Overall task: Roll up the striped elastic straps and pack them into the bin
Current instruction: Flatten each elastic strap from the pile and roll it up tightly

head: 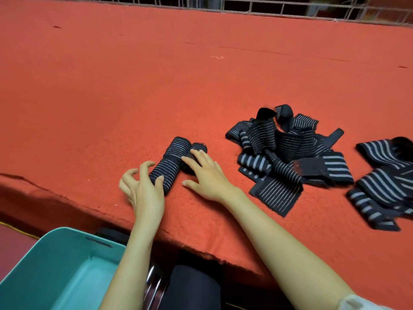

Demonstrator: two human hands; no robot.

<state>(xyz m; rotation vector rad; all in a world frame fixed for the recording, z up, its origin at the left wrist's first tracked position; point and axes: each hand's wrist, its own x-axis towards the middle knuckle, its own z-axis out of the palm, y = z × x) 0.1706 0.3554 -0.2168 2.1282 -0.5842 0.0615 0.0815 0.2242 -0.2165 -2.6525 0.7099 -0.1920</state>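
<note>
Two rolled black straps with thin white stripes lie end to end (pixel 169 162) on the red cloth near the table's front edge. A shorter roll (pixel 199 147) lies against their right side. My left hand (pixel 143 189) curls around the near end of the long roll, thumb on top and index finger at its left side. Fingers straight, my right hand (pixel 206 173) rests on the shorter roll. The teal bin (pixel 55 238) stands below the table edge at the lower left, and the part of its inside in view is bare.
A heap of loose striped straps (pixel 288 153) lies right of my hands, with more wide-striped ones (pixel 384 182) at the far right. The red cloth table (pixel 134 86) stretches far back to a wire grid (pixel 245 7). Dark trousers and a chrome chair part show under the edge.
</note>
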